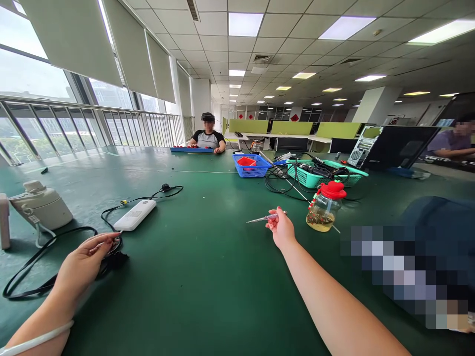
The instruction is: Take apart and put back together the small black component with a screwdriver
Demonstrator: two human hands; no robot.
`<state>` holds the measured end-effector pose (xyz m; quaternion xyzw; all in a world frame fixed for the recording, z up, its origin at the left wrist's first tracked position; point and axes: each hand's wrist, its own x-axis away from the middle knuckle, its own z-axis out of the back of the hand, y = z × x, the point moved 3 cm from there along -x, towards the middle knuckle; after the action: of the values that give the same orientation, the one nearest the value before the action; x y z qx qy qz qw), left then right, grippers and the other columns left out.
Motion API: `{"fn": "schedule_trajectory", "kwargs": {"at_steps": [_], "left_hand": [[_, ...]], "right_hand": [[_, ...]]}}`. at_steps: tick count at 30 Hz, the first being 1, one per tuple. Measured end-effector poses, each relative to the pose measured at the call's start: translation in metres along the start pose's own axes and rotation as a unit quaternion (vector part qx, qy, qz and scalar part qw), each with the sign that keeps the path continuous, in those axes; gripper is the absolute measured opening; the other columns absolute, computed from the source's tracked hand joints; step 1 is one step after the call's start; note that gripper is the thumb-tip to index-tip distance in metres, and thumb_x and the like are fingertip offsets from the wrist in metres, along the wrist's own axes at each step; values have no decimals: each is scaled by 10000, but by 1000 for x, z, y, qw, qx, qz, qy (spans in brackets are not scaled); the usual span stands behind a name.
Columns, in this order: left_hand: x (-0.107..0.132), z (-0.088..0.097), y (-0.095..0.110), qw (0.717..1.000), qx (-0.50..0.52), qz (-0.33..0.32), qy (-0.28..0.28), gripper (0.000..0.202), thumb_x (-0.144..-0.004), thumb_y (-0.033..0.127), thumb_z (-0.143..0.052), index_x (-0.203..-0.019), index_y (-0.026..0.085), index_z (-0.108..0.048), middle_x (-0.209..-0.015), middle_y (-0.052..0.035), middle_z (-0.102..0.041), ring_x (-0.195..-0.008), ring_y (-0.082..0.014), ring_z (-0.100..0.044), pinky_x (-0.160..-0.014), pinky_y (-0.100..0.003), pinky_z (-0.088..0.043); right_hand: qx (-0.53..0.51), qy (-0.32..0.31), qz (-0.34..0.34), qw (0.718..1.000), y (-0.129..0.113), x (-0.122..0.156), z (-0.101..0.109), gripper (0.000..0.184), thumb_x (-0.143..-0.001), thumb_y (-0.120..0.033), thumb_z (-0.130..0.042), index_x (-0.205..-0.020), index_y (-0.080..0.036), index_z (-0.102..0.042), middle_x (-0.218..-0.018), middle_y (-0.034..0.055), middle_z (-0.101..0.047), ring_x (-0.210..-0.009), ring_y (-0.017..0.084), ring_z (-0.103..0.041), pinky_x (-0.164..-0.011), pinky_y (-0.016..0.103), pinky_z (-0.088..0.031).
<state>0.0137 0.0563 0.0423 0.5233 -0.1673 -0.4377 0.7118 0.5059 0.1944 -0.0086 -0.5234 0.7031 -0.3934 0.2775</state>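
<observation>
- Screwdriver [262, 218] sits in the right hand [282, 228], fingers closed around the handle, bare shaft out toward nine o'clock. Main risk as I judge it: a grip this far forward on the fingers could let the handle roll, and the tip would swing or scratch the green tabletop [208, 296].
- Glass jar [322, 213], part filled with liquid, stands near the right hand at two o'clock. A careless outward sweep of the wrist could knock it; I would expect a spill.
- Black cable [50, 284] loops beneath and beside the left hand [83, 262]. Snag likely if that hand lifts fast; the white power strip [135, 215], between one and two o'clock of it, could be dragged along.
- Left-hand pose: palm down, thumb and fingers drawn together over a dark bundle [112, 262], index finger near the strip's close end. Whether anything is gripped, I cannot tell.
- Right-arm pose: forearm enters from five o'clock, reaching long, wrist roughly in line.
</observation>
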Motion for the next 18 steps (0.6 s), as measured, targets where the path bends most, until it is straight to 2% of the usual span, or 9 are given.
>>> {"fn": "schedule_trajectory", "kwargs": {"at_steps": [3, 5, 8, 11, 14, 18], "left_hand": [[2, -1, 0, 997, 47, 46, -41, 753, -464, 610, -762, -1078, 186, -661, -858, -68, -744, -820, -198, -663, -611, -230, -505], [5, 2, 3, 997, 54, 41, -41, 779, -487, 595, -753, -1142, 188, -635, -907, -75, -749, -875, -213, -665, -660, -247, -530], [10, 9, 5, 999, -2, 9, -36, 762, -536, 638, -684, -1158, 201, -640, -1026, -93, -743, -980, -262, -655, -754, -319, -556], [11, 16, -1, 994, -94, -28, -50, 678, -560, 658, -634, -1075, 221, -684, -1078, -80, -735, -1001, -283, -655, -850, -366, -542], [9, 19, -10, 987, -137, -47, -75, 653, -580, 666, -612, -1062, 231, -683, -1102, -77, -726, -986, -282, -665, -880, -372, -531], [4, 18, -12, 982, -133, -37, -125, 709, -580, 717, -597, -1075, 215, -671, -1081, -94, -729, -1007, -275, -667, -879, -350, -528]], "right_hand": [[8, 7, 5, 1000, -2, 1, 1, 357, -749, -539, -688, -688, -194, -622, -453, -46, -514, -389, 83, -428, -441, 247, -456], [14, 7, 7, 1000, -2, 2, 2, 354, -756, -540, -679, -690, -197, -618, -454, -47, -509, -385, 86, -428, -444, 256, -458], [21, 5, 11, 1000, -1, 2, 1, 352, -757, -539, -675, -693, -198, -620, -459, -46, -505, -385, 90, -429, -442, 264, -455], [26, 2, 14, 1000, 0, 2, 0, 361, -742, -545, -685, -688, -193, -625, -461, -42, -507, -389, 87, -423, -437, 258, -447], [32, -3, 15, 999, 0, 2, -1, 377, -720, -556, -702, -681, -187, -633, -452, -42, -503, -389, 79, -404, -438, 251, -445], [41, -10, 16, 999, 1, 3, -2, 399, -696, -576, -715, -683, -185, -639, -446, -41, -505, -391, 75, -395, -441, 246, -446]]}}
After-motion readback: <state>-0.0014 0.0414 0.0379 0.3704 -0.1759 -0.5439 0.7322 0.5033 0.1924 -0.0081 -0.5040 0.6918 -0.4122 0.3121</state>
